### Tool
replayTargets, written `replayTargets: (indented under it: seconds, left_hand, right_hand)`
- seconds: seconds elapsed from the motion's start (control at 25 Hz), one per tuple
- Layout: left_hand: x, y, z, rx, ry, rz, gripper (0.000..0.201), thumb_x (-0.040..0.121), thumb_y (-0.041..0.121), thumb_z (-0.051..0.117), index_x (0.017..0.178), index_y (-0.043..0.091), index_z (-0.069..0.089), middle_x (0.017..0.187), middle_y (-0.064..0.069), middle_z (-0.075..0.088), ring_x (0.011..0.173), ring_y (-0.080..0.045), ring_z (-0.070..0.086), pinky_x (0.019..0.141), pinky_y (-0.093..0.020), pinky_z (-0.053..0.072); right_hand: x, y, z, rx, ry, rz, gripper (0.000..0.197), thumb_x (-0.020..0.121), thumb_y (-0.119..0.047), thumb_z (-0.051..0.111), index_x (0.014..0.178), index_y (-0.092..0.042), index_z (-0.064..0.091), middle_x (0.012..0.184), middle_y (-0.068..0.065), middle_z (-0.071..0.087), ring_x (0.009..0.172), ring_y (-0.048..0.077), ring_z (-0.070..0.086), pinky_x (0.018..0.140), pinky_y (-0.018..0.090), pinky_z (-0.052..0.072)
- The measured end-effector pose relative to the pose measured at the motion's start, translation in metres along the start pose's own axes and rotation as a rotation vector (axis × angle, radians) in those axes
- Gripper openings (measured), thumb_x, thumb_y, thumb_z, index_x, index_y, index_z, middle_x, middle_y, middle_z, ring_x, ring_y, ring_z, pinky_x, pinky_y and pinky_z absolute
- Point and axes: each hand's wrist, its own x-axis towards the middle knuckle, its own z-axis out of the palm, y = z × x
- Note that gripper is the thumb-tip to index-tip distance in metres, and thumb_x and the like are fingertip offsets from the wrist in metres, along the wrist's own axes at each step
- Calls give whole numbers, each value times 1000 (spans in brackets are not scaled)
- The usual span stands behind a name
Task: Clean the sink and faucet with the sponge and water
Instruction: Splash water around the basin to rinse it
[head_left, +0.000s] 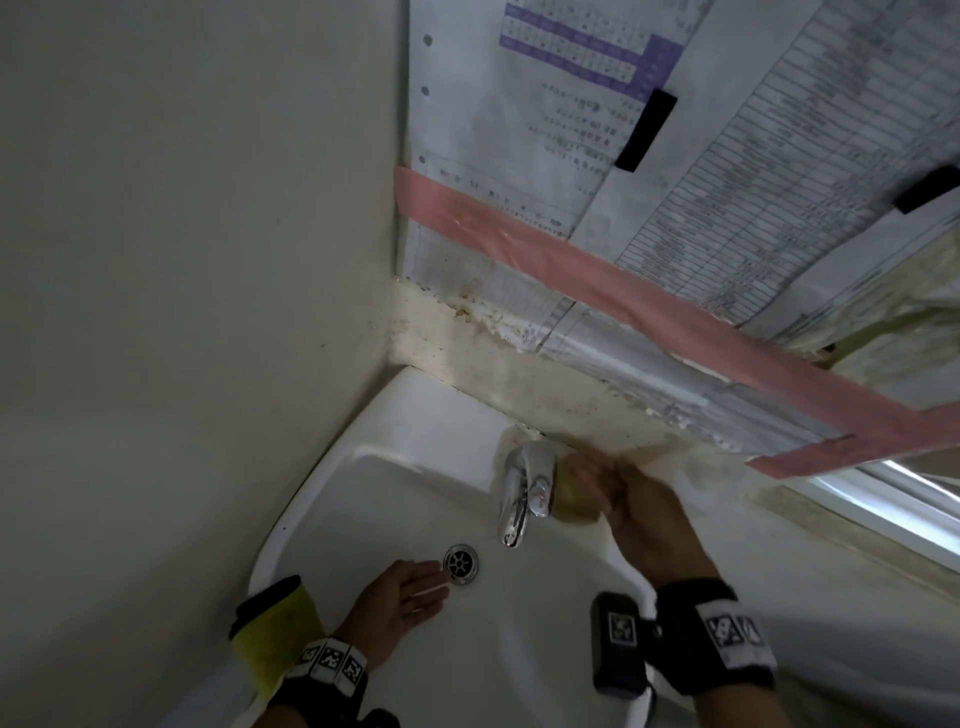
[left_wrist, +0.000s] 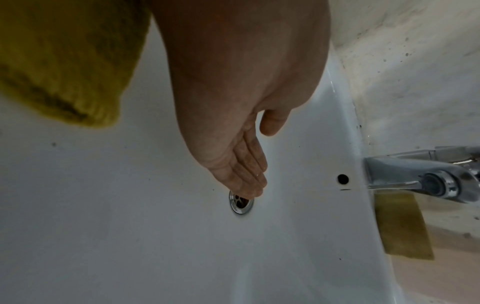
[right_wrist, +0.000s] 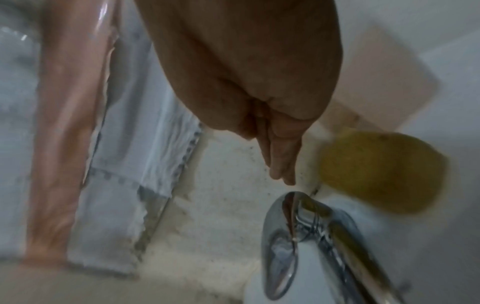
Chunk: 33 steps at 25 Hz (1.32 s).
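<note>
Below taped papers (head_left: 597, 156): stained wall (head_left: 467, 353), white sink (head_left: 395, 499).

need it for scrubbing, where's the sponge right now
In the head view the sponge lies on the sink ledge just right of the faucet, by the back wall, with the right hand beside it.

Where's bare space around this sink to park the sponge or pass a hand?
Free: the back-left sink deck between the side wall and the faucet; also basin floor between drain and front rim. Crowded: right of the faucet, where the sponge lies and the right hand reaches; left hand hovers by the drain.
</note>
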Motion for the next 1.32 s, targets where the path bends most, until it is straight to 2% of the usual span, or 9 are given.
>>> replayTargets:
  seconds: [0.12,0.24,0.48,0.6,0.76,0.92,1.08,1.2,1.32]
  left_hand:
    - [0,0,-2,-4,2,1,41,109,24,39,122,-6,65,119,-23,71,118,-39,63,97,-45,51]
    - [1,0,-3,-13,1,0,42,109,25,39,123,-6,64,119,-23,71,119,-39,62,100,-46,50]
    - [0,0,-4,-5,3,8,42,109,25,39,123,-6,64,119,-22,72,119,-39,63,109,-49,45]
    - [1,-1,-6,-2,13,5,42,109,25,39,124,-6,64,118,-22,72,119,-39,63,108,-49,46]
    - [1,-1,-4,5,21,5,42,109,25,40,123,-6,64,119,-23,72,119,-39,63,106,-48,48]
    - [1,-4,-3,34,28,3,43,109,26,39,124,-5,64,118,-22,72,118,-39,64,105,-48,48]
    - [0,-5,-1,53,30,0,44,109,27,39,123,-5,65,118,-21,73,117,-38,64,98,-44,51]
    - [-2,-5,0,66,32,-3,44,110,28,39,123,-4,65,118,-20,73,117,-37,64,90,-41,54]
    - [-2,-6,-2,57,29,-4,44,110,28,38,123,-4,65,119,-20,72,118,-37,64,90,-41,54]
  right_hand:
    - [9,-16,37,-479,22,-181,37,103,-23,53,95,8,72,102,25,73,104,35,71,101,45,55]
    - [10,-9,62,-696,-36,-275,43,101,-31,51,93,10,64,101,30,66,96,39,71,103,60,47]
    - [-8,-3,54,-577,-1,-338,38,109,-28,43,106,-11,77,105,4,78,103,17,73,99,37,56]
    - [-14,23,31,-497,156,-384,40,109,-27,40,96,-14,76,98,4,77,98,24,72,92,43,58]
    - [-24,84,7,-321,179,-89,36,109,-21,40,103,0,69,103,26,72,93,36,70,80,46,61]
    - [-15,126,18,72,53,334,32,104,-11,48,127,10,58,107,27,72,95,35,72,81,45,62]
    - [-4,127,41,551,-40,416,54,73,9,75,124,17,59,125,32,64,94,45,73,74,53,62]
    - [-1,130,41,644,-178,475,80,47,21,91,121,19,62,134,33,59,108,49,68,83,55,60]
    - [3,133,37,706,-194,558,72,64,20,82,132,16,56,141,32,54,116,51,63,105,46,51]
